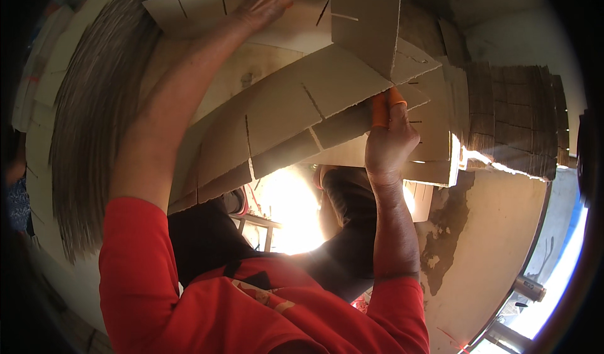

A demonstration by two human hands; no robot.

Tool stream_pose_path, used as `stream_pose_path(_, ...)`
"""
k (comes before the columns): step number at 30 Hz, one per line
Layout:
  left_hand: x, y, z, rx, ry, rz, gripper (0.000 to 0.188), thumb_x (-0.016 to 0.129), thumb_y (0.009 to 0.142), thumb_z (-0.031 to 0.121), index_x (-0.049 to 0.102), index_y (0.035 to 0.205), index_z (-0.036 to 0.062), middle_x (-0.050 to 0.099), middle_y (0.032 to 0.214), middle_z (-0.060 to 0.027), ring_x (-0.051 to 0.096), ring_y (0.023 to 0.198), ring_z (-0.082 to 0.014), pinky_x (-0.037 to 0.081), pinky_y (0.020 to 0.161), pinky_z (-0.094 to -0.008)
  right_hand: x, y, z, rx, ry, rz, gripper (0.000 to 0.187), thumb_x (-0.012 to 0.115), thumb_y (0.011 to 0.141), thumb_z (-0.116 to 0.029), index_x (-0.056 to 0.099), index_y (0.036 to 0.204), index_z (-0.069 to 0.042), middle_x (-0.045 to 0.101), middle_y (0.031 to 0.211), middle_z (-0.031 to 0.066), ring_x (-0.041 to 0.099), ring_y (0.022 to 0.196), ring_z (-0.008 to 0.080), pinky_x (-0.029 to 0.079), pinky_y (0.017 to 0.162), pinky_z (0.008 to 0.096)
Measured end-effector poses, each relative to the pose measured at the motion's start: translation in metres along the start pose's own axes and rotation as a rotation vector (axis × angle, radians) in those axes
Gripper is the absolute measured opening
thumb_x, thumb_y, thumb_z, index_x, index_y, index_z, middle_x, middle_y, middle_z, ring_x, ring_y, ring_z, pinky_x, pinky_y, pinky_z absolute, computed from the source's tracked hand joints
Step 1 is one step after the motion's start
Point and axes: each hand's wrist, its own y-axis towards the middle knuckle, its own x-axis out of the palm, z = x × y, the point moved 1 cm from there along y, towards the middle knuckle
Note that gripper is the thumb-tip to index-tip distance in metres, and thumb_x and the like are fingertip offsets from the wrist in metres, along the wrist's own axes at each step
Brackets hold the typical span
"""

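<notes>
My right hand (391, 141) is closed on slotted cardboard strips (277, 112), near their right end. Orange covers (380, 110) sit on its fingers. Two of these strips slant down to the left, one over the other, with narrow slots cut in them. Another slotted cardboard strip (365, 21) stands upright across their right end. Far from me, my left hand (274, 0) has curled fingers at a long slotted strip (204, 5). Its fingertips are partly hidden, but it seems to grip that strip.
A tall stack of cardboard strips (100, 115) lines the left side. More stacked cardboard (513, 112) stands at the right, above a stained pale surface (497, 228). Glaring light (286, 209) falls between my legs, near a metal frame (258, 221). Someone's patterned clothing (19, 203) shows at the left edge.
</notes>
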Motion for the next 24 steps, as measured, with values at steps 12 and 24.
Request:
stream_pose_path(12,-0.012,0.002,0.033,-0.043,-0.111,-0.259,0.019,0.055,0.073,0.0,0.056,0.089,0.0097,0.058,0.073,-0.0066,0.059,0.076,-0.0244,0.049,0.06,-0.0358,-0.003,-0.001,0.003,0.027,-0.065,-0.075,0.026,0.058,0.083,0.008,0.057,0.109,0.008,0.062,0.08,0.0205,0.061,0.06,0.022,0.048,0.057,0.0251)
stream_pose_path(24,-0.032,0.005,0.071,0.007,-0.048,-0.215,0.028,0.057,0.069,-0.003,0.054,0.094,0.0088,0.057,0.07,-0.0078,0.059,0.075,-0.0241,0.053,0.061,-0.0361,-0.006,-0.005,0.003,-0.003,-0.158,-0.032,0.023,0.062,0.086,-0.001,0.063,0.108,0.002,0.05,0.055,0.0116,0.04,0.046,0.0082,0.035,0.044,0.0213)
